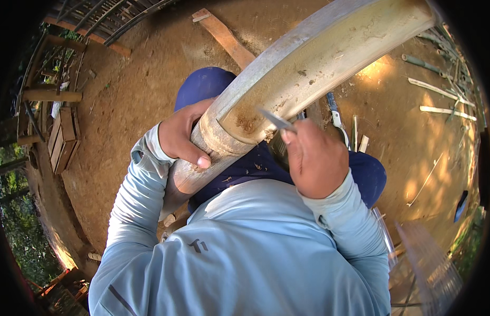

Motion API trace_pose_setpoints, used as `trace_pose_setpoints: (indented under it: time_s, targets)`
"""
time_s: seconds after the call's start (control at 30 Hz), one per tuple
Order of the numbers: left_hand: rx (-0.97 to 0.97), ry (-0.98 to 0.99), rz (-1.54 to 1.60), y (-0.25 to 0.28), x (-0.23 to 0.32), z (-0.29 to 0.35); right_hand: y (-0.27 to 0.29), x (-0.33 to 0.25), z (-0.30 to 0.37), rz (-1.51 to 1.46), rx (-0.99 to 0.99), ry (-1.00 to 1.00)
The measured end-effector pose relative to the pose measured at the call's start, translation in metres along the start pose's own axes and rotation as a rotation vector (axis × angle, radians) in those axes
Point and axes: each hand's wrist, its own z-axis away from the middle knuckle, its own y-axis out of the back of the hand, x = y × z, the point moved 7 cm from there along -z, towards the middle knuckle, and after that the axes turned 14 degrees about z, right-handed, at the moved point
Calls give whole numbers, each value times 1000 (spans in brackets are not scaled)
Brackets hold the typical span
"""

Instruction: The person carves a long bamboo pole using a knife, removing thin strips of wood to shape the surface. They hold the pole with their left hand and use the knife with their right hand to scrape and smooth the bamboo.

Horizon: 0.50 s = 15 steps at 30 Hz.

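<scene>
Brown bare-earth ground (121, 110) bears a flat reddish-brown wooden plank (225, 40) near its far edge and a dark slatted wooden frame (86, 36) at its far left corner. A brown slatted wooden box (66, 138) sits by the left edge. Toward the right edge lie round grey-green bamboo poles (422, 63) and pale, thin split strips (448, 111); a clear ribbed sheet (428, 260) stands at the near right corner.

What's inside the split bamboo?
In the open channel: brown residue, dark flecks. The knife blade in the right hand hides a patch; the inside of the uncut bamboo section is hidden.
</scene>
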Motion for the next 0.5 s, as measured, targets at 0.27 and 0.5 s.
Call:
trace_pose_setpoints:
  time_s: [0.27, 0.5]
  targets:
    - [55, 5, 32, 5, -3, 0, 0, 0, -2, -7, 22, -48]
    - [-9, -12, -30, 4, 0, -2, -13, -5, 4, -90, -54, -36]
